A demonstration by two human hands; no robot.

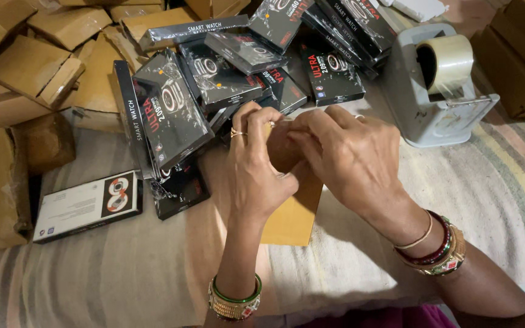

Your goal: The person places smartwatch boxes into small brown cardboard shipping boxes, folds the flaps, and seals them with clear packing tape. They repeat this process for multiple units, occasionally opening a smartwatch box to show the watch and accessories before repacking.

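Two hands, left hand (256, 173) and right hand (347, 161), pinch a brown cardboard box (293, 212), wrists angled inward.

brown cardboard box (293, 215); glossy black watch boxes (171, 115) with red and white print; one white-faced box (86, 206); grey tape dispenser (423, 100) with tan tape; blanket (487, 182) striped grey, cream, pink, green; green and gold bangles (235, 300).

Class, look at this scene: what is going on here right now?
A person's left hand and right hand together grip a flat brown cardboard piece over a striped cloth. Behind them lies a heap of black product boxes, with brown cartons at the left and a grey tape dispenser at the right.
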